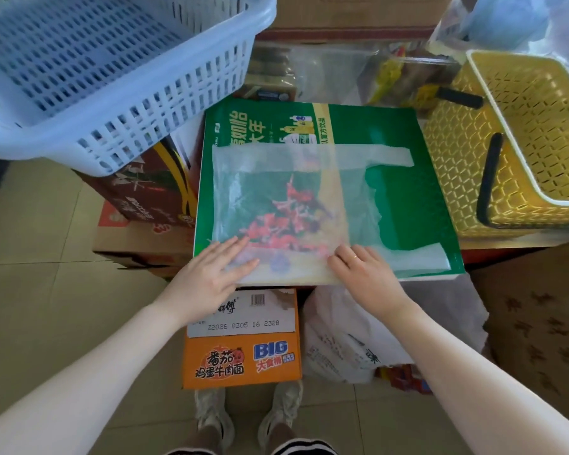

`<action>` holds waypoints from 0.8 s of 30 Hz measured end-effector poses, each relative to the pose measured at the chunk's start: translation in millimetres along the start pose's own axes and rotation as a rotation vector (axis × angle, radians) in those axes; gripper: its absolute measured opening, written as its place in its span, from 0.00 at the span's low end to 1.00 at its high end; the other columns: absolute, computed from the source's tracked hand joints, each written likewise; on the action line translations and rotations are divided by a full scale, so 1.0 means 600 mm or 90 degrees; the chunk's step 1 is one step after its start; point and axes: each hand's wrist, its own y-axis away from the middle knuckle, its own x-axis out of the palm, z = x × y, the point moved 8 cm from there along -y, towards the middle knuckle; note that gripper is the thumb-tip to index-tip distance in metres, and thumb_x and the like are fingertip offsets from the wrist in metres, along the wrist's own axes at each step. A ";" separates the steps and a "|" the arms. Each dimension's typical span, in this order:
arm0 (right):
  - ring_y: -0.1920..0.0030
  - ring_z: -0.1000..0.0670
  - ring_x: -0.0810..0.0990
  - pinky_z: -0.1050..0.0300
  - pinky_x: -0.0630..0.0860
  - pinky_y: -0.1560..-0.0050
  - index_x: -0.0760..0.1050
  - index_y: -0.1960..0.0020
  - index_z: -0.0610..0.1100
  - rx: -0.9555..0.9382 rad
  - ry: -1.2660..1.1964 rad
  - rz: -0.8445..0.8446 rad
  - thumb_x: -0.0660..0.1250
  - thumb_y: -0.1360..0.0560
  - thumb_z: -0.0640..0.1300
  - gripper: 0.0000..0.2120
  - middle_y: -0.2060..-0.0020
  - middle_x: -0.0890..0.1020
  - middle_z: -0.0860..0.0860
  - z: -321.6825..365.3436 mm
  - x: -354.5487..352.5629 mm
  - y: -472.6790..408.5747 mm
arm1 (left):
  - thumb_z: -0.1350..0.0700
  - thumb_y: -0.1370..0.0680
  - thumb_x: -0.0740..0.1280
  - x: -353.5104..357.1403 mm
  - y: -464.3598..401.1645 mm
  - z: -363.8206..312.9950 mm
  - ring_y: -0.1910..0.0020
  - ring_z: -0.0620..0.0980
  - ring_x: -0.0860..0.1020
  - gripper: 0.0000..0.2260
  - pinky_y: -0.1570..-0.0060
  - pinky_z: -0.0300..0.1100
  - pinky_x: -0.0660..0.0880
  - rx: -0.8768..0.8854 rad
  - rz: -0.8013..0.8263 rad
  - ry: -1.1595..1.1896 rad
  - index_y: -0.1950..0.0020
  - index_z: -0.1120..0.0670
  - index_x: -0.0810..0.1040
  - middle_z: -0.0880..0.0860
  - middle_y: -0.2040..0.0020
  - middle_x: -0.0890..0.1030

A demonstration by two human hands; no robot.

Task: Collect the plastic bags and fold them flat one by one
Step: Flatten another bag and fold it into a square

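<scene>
A thin translucent white plastic bag (pixel 276 198) lies spread flat on top of a green printed carton (pixel 404 205), its two handles pointing right. My left hand (pixel 216 267) presses flat on the bag's near left corner, fingers straight. My right hand (pixel 362 267) sits on the bag's near edge close to the lower handle, fingers curled down on the plastic; whether they pinch it I cannot tell. A crumpled white plastic bag (pixel 352 343) with print lies on the floor below the carton, by my right forearm.
A light blue plastic basket (pixel 184 103) stands at the upper left on stacked cartons. A yellow basket (pixel 467 178) with black handles sits at the right. An orange noodle carton (pixel 243 359) is in front of my feet. Clear bags of goods (pixel 339 70) lie behind the green carton.
</scene>
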 end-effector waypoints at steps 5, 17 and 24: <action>0.66 0.45 0.74 0.54 0.70 0.67 0.74 0.56 0.43 -0.014 0.013 0.024 0.57 0.40 0.33 0.16 0.60 0.77 0.46 -0.004 0.000 -0.008 | 0.46 0.18 0.42 0.000 0.009 -0.002 0.30 0.59 0.59 0.20 0.27 0.42 0.44 0.001 0.013 -0.031 0.30 0.42 0.65 0.63 0.28 0.61; 0.56 0.45 0.79 0.53 0.69 0.53 0.78 0.52 0.43 0.073 -0.077 -0.093 0.68 0.36 0.40 0.12 0.56 0.82 0.48 0.020 -0.034 -0.069 | 0.53 0.25 0.60 -0.053 -0.033 -0.033 0.48 0.56 0.80 0.16 0.42 0.52 0.73 -0.074 -0.172 0.062 0.45 0.60 0.79 0.57 0.47 0.81; 0.57 0.43 0.77 0.55 0.67 0.64 0.77 0.58 0.43 0.250 -0.280 0.163 0.66 0.27 0.45 0.06 0.58 0.80 0.46 -0.009 0.016 -0.113 | 0.53 0.22 0.60 -0.083 -0.064 -0.002 0.74 0.54 0.75 0.12 0.77 0.36 0.62 -0.195 -0.193 0.165 0.57 0.58 0.78 0.52 0.71 0.77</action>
